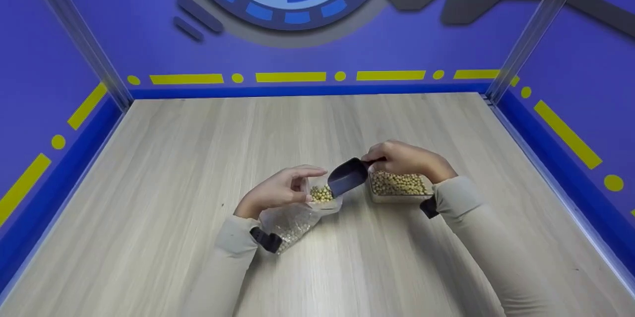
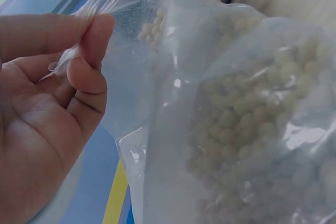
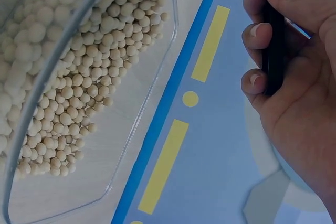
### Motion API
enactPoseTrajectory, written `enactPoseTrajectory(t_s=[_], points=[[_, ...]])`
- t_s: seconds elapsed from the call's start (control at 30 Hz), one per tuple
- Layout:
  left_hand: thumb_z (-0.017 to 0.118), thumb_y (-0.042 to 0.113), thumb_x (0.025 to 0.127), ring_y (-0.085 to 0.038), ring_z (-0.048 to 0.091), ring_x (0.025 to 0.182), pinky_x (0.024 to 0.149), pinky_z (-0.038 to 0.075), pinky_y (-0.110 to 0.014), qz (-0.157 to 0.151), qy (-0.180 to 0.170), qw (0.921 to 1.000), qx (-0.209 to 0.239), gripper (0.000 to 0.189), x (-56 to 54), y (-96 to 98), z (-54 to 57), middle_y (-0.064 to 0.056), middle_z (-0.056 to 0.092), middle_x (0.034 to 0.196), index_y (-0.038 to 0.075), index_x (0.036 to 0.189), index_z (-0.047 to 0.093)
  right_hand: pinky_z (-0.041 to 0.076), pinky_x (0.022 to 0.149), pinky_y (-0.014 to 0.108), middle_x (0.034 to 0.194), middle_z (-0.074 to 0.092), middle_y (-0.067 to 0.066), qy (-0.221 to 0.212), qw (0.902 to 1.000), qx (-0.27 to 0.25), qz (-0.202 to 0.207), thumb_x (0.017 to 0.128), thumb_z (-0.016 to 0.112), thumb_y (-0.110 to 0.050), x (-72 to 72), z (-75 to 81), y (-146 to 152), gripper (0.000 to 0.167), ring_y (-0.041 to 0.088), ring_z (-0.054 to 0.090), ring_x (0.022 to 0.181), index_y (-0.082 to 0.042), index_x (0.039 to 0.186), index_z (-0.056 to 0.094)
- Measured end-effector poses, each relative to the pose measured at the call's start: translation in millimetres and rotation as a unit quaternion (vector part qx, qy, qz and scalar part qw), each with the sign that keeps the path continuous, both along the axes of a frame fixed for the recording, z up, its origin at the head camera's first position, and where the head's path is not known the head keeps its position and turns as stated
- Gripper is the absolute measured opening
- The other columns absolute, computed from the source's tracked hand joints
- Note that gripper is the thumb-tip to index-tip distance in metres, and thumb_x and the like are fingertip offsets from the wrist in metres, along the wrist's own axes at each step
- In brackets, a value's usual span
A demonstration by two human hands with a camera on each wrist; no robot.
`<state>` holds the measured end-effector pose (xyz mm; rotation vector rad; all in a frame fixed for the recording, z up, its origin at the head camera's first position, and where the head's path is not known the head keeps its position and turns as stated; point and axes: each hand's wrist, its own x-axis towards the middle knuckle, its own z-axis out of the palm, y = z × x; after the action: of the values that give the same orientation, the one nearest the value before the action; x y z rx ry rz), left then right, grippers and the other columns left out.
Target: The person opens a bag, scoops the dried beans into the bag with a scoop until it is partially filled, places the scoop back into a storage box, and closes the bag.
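The scoop is dark, its bare inside in view; the right grip holds its handle, and it tips down to the left, lip at the bag's mouth. The bag, clear and crinkled, leans with its mouth open toward the scoop; the left grip pinches its edge. Pale round beans fill much of it. The box, clear and open, stands on the table right of the bag, more beans heaped unevenly inside.

From here I count two hands, two wristbands, one scoop, one bag, one tub, one table; beans uncountable.
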<state>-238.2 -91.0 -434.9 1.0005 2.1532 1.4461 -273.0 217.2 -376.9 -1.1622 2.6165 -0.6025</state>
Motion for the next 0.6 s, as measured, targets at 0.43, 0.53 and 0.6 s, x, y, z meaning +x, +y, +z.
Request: enactPoseTrajectory(t_s=[0.43,0.53,0.6], points=[[0.057,-0.011,0.082,-0.006,0.050,0.068,0.062,0.043,-0.018,-0.003,-0.018,0.9998,0.003,0.061,-2.3,-4.1,7.7,-0.024,0.057,0.103,0.002,0.141,0.047,0.048,0.075,0.031,0.097,0.070,0.009,-0.009,0.9997,-0.023,0.008,0.091,0.063,-0.009,-0.2,2.2,4.5,0.028,0.014,0.057,0.082,-0.002,0.117,0.069],[0.057,-0.012,0.081,-0.005,0.049,0.067,0.061,0.043,-0.017,0.001,-0.031,0.9994,0.013,0.062,-3.2,-5.7,7.3,-0.017,0.057,0.093,0.003,0.140,0.048,0.047,0.073,0.028,0.098,0.070,0.008,-0.013,0.9991,-0.039,0.002,0.091,0.062,-0.010,-1.1,2.1,9.3,0.027,0.013,0.055,0.081,-0.003,0.117,0.069],[0.057,-0.012,0.081,-0.005,0.047,0.066,0.060,0.042,-0.017,0.003,-0.038,0.9991,0.020,0.062,-3.9,-7.2,6.8,-0.009,0.057,0.096,0.003,0.140,0.048,0.045,0.072,0.026,0.098,0.070,0.008,-0.014,0.9986,-0.051,-0.001,0.091,0.062,-0.010,-2.0,1.8,13.1,0.027,0.013,0.054,0.080,-0.003,0.117,0.069]])
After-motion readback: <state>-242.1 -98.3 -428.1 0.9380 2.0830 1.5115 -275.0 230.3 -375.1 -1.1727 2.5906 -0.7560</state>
